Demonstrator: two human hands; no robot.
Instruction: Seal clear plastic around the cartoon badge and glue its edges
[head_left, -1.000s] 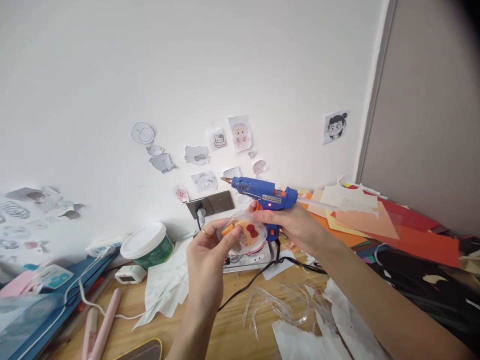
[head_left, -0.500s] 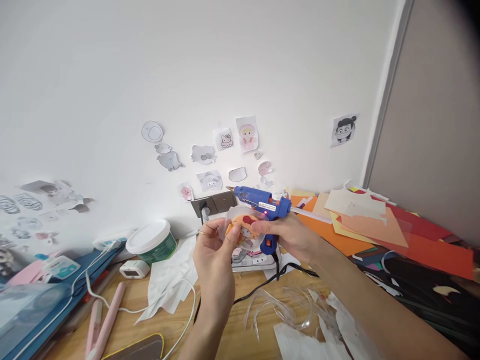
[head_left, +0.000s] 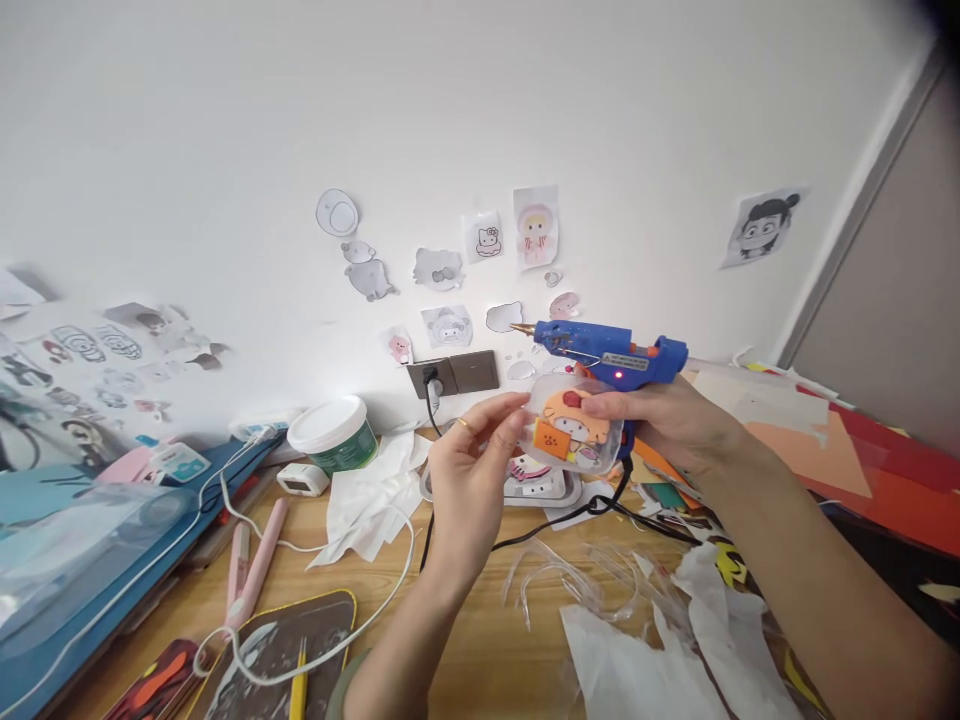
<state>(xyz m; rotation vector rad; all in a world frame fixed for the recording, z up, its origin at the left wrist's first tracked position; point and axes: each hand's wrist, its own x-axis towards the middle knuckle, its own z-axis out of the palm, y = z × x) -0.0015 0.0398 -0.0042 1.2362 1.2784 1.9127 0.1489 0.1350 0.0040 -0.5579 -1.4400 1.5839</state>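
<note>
My right hand (head_left: pixel 667 425) is wrapped round the handle of a blue hot glue gun (head_left: pixel 592 345), its nozzle pointing left and a red light lit. Under the same hand's thumb is a flat clear plastic piece (head_left: pixel 615 445) bearing a cartoon figure (head_left: pixel 574 425) with an orange hood, a red bow and an orange square with a paw print. A translucent glue stick (head_left: pixel 720 370) sticks out of the gun's back. My left hand (head_left: pixel 472 480) is closed in a pinch at the clear piece's left edge; whatever lies between its fingertips is hidden.
Behind my hands lies a pale tray (head_left: pixel 566 492). Black cord (head_left: pixel 517 538) and clear plastic scraps (head_left: pixel 559 585) cross the wooden desk. White tissue (head_left: pixel 637 660), coloured sheets (head_left: pixel 810 440), a green-and-white tub (head_left: pixel 334 435), pink tongs-like tool (head_left: pixel 259 565) and yellow tweezers (head_left: pixel 298 680) lie around.
The view has tilted down and turned left. My left hand has shifted from the front of the decorated piece to its left edge, uncovering the figure. The right hand keeps the glue gun.
</note>
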